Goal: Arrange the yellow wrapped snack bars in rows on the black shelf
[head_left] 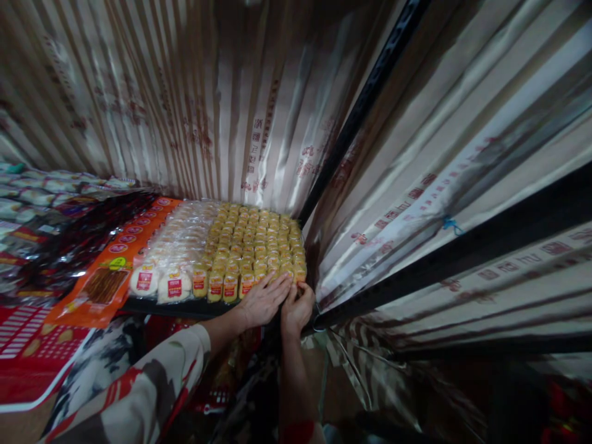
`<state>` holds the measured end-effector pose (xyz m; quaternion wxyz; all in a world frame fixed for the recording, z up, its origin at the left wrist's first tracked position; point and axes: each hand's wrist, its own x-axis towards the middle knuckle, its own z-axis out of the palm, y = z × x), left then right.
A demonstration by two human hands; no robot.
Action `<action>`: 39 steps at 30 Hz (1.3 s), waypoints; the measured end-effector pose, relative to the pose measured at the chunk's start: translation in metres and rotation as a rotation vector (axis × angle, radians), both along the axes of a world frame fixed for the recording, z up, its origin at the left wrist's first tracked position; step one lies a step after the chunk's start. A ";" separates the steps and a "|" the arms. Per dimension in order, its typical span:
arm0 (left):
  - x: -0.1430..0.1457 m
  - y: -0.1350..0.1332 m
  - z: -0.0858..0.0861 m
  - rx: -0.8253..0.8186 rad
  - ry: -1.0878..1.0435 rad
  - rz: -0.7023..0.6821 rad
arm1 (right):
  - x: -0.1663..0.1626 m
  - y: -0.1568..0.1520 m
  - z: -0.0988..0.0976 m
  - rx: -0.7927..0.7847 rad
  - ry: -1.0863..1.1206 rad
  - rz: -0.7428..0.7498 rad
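Rows of small yellow wrapped snack packs [252, 237] with red labels stand close together on the shelf. My left hand [264, 300] lies over the front packs near the right corner, fingers stretched out flat. Beside it, my right hand [297, 311] has its fingers bent and closed at the snack pack [300, 271] in the front right corner. The two hands touch or nearly touch at the fingertips. Part of the front row is hidden behind my hands. White packs [174, 285] with red labels form rows just left of the yellow ones.
An orange bag [107, 271] and dark shiny packs [87, 234] lie further left. Below is a red basket [46, 354]. Printed curtains [272, 123] hang behind and to the right. A black post [356, 117] rises at the shelf's right corner, and a black bar [439, 271] runs rightward.
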<state>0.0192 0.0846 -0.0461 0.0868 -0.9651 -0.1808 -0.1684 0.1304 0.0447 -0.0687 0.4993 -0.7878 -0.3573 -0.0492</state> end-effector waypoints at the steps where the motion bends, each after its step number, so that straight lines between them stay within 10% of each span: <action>1: 0.000 0.000 -0.001 0.000 0.000 0.001 | 0.000 0.000 0.000 0.009 -0.023 0.012; 21: 0.000 0.002 -0.006 -0.025 0.015 0.002 | 0.009 0.005 -0.031 0.115 -0.168 0.055; 39: 0.000 -0.001 -0.008 0.009 0.017 0.034 | 0.002 0.000 -0.019 0.133 -0.203 0.027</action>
